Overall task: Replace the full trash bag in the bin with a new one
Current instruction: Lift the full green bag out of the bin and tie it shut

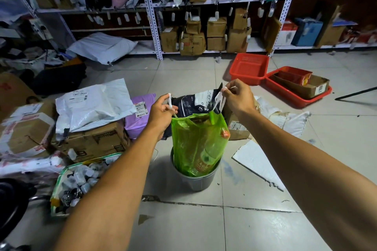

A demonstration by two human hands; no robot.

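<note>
The swap looks to be in its early part: the full green trash bag [199, 144] is partly lifted, its lower end still down inside the grey bin [195, 179], and no new bag shows anywhere in view, so pulling the old one clear, setting it aside and lining the bin are all left to do. The left hand [161, 113] is closed around one white drawstring [169, 101] at the bag's near-left top corner, and the right hand [237, 98] pinches the other drawstring loop [220, 100] between fingertips, a little higher and farther out than the left. The bag hangs between and below the two hands, its mouth pulled only loosely together. Through the translucent green plastic, bottles and wrappers can be made out, with an orange cap pressing at the side below the right hand; what else fills it is too blurred to tell. A dark printed pouch [195, 102] stands up between the hands behind the bag's mouth; whether it is in the bag or behind it I cannot tell. Below and outward of the left hand a green-rimmed tray [61, 177] holds small bottles, and beyond the right hand one red basket [250, 67] sits empty while the red basket next to it [295, 98] holds a cardboard box [306, 85]
</note>
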